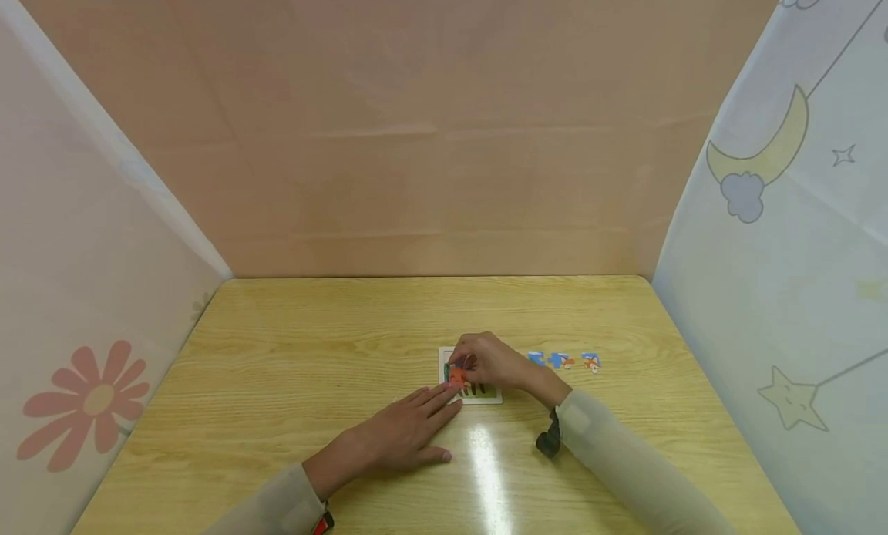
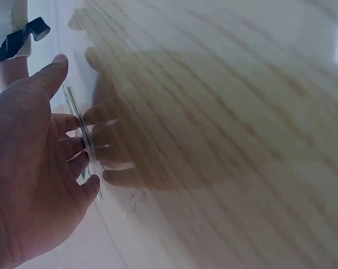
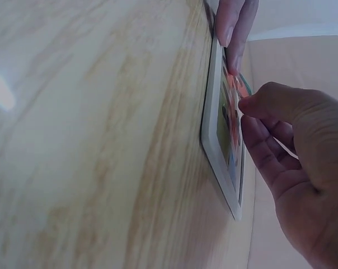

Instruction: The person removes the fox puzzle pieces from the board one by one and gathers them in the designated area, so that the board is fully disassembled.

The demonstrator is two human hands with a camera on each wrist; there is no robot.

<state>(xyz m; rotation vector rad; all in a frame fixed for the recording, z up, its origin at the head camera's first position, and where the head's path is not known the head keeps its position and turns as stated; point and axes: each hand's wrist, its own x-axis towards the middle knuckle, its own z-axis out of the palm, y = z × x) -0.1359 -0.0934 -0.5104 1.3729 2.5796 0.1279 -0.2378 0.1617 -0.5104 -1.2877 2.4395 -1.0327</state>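
A small picture puzzle in a white-rimmed tray (image 1: 491, 402) lies flat on the wooden table. My right hand (image 1: 496, 361) reaches over it from the right. Thumb and fingertips pinch an orange-red puzzle piece (image 1: 456, 375) at the tray's left side; in the right wrist view this piece (image 3: 244, 84) is tilted up, with a green edge. My left hand (image 1: 409, 431) lies palm down with straight fingers, its fingertips on the tray's lower left part beside the piece. The left wrist view shows the left hand (image 2: 34, 151) at the thin tray edge.
Right of the tray lie loose puzzle pieces: a blue one (image 1: 536, 358), a blue and orange one (image 1: 560, 361) and another with an orange figure (image 1: 591, 362). Cloth walls, one with a moon print (image 1: 763, 153), stand around the table (image 1: 312, 327).
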